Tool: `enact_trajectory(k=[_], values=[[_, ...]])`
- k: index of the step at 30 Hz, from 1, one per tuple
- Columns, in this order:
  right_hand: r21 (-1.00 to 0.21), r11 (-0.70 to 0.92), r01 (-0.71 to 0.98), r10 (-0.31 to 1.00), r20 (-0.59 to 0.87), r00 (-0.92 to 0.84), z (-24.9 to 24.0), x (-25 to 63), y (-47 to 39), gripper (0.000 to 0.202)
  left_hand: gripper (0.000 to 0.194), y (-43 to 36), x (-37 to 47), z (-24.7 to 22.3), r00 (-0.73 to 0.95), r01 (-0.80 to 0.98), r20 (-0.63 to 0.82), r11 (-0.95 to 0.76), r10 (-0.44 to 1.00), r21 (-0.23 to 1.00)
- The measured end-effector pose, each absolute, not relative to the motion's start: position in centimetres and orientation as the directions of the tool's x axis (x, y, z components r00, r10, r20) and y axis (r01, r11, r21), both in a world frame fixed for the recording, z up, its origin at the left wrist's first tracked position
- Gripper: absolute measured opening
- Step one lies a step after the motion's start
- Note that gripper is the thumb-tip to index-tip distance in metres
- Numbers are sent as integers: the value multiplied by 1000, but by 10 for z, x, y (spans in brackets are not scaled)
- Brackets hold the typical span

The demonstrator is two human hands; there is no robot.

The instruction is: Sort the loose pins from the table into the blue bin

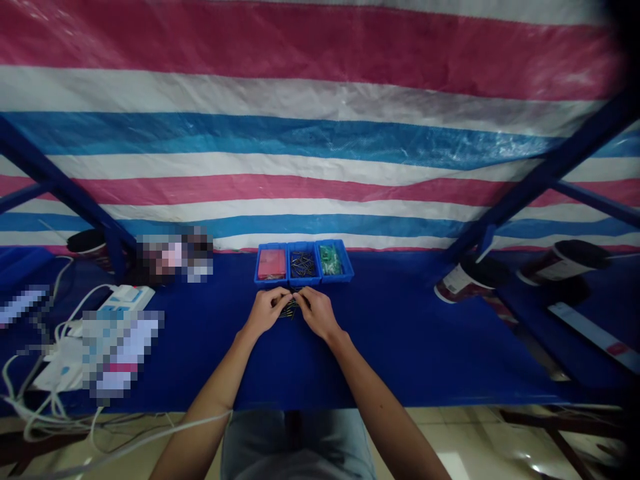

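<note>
My left hand [269, 309] and my right hand [318, 311] meet over the blue table, just in front of the small bins. The thumb and fingers of each are pinched closed, tips almost touching the other hand's. Whatever they pinch is too small to make out. Below the fingertips lies a little pile of dark and brassy screws [289, 311], partly covered by my hands. Behind them, the middle blue bin holds dark screws [302, 264]. Flat pink-red pieces [272, 263] fill the left bin, and green items [330, 260] lie in the right bin.
White power strips [127, 301] with tangled cables spread along the table's left side. Lidded tubs, one of them a dark-topped tub [460, 279], stand to the right by the blue frame post [520, 180]. A striped sheet [320, 133] hangs behind the bins.
</note>
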State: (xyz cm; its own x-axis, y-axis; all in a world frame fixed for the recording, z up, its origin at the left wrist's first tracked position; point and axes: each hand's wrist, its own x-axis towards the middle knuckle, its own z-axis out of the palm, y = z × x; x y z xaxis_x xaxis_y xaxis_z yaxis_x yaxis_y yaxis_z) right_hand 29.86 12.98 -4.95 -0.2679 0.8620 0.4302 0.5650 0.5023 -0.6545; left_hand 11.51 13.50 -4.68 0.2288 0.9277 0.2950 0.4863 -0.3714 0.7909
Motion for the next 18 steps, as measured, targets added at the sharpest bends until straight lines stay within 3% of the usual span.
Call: enact_trajectory(k=[18], values=[[-754,520,402,854,461,-241,-48,298,131,15,35,134,113,-47,239,485,254,-342,937,805]])
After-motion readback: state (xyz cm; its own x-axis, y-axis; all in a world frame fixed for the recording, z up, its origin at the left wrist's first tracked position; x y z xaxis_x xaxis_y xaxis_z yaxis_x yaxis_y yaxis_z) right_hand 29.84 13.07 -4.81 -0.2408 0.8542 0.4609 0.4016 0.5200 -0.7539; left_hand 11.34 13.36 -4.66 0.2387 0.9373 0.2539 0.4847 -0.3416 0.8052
